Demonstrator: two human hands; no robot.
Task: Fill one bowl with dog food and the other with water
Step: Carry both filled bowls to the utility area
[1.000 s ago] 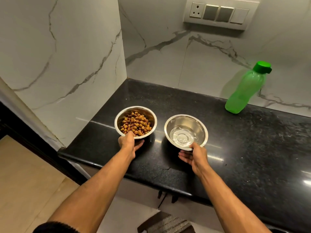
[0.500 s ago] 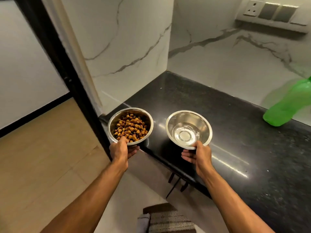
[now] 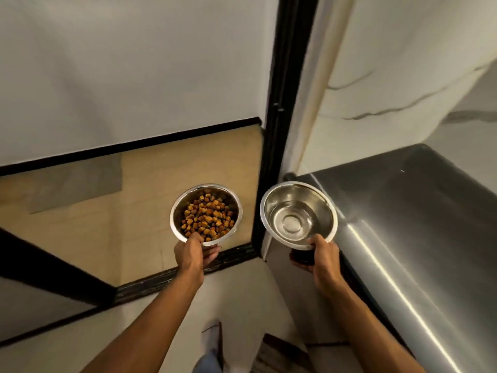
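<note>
A steel bowl of brown dog food is held in the air over the floor. My left hand grips its near rim, thumb on top and fingers underneath. A second steel bowl with clear water is held level beside it, just off the counter's left end. My right hand grips that bowl's near rim the same way. Both bowls are upright and apart from each other.
The black counter runs along the right. A black door frame stands just behind the bowls, with a dark threshold strip and beige floor beyond it. A striped mat lies by my feet.
Both bowls have been lifted off the counter and carried left past its end. The view has swung left; the green bottle and wall switches have left the frame.
</note>
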